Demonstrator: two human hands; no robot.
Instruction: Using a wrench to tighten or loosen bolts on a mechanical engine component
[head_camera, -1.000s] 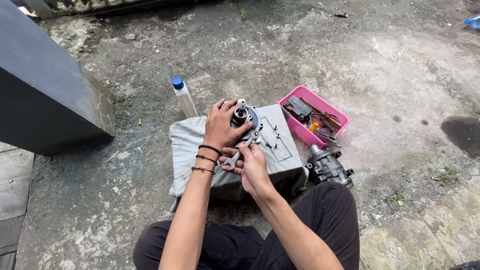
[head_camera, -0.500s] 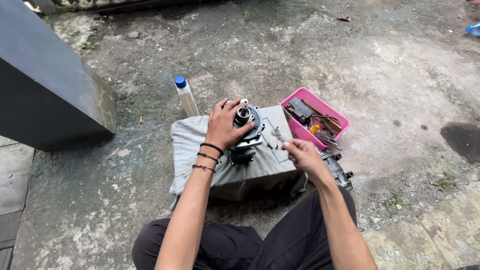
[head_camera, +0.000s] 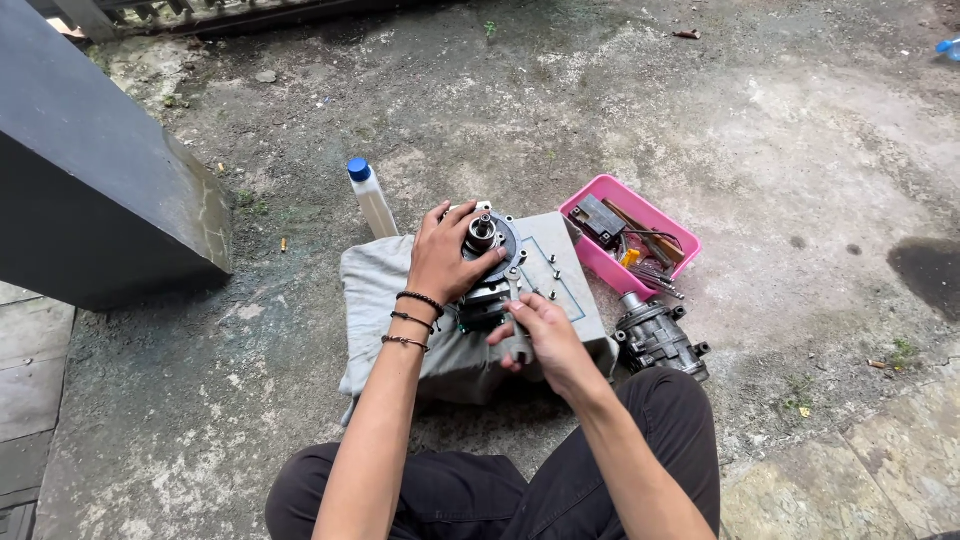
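Observation:
A round metal machine part (head_camera: 488, 262) with a central shaft stands on a cloth-covered block (head_camera: 380, 290). My left hand (head_camera: 443, 255) grips its top and left side. My right hand (head_camera: 535, 332) holds a metal wrench (head_camera: 517, 345) against the part's lower right side. Several loose bolts (head_camera: 548, 272) lie on the block's grey top to the right of the part.
A pink tray (head_camera: 590, 205) of tools sits at the right. A second dark metal housing (head_camera: 655, 340) lies on the concrete below it. A white bottle with a blue cap (head_camera: 370, 196) stands behind the block. A dark slab (head_camera: 90, 180) rises at the left.
My right hand reached out right toward the pink tray, then came back to the part's lower right side holding the wrench. My left hand stayed on the part.

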